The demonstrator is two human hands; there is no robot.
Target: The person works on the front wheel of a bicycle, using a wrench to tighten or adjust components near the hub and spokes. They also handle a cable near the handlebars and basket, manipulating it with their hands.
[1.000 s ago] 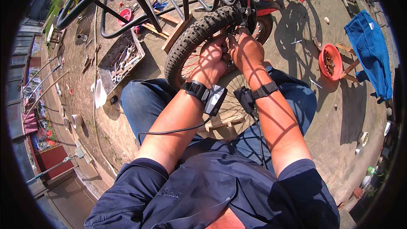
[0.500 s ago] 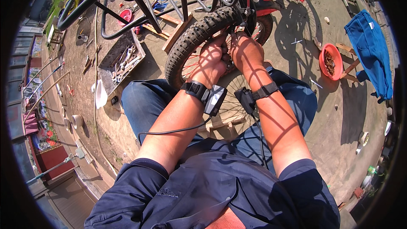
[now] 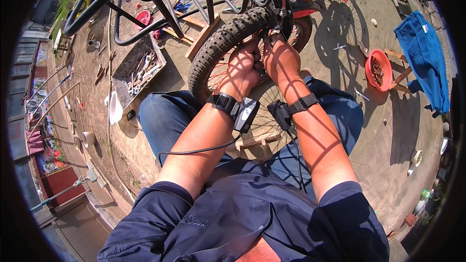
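A knobby-tyred wheel with red spokes stands in front of me, between my knees. My left hand is at the spokes near the wheel's middle, its fingers curled in toward the hub. Close beside it, my right hand is closed by the metal fork parts, back of the hand up. What either hand grips is hidden behind the fingers and palms. Each wrist wears a black strap with a small device; the left one has a cable running along the forearm.
A black tubular rack reaches over the wheel at upper left. A metal tray of tools lies on the ground to the left. At right are a red bowl of small brown parts and a stool draped with blue cloth.
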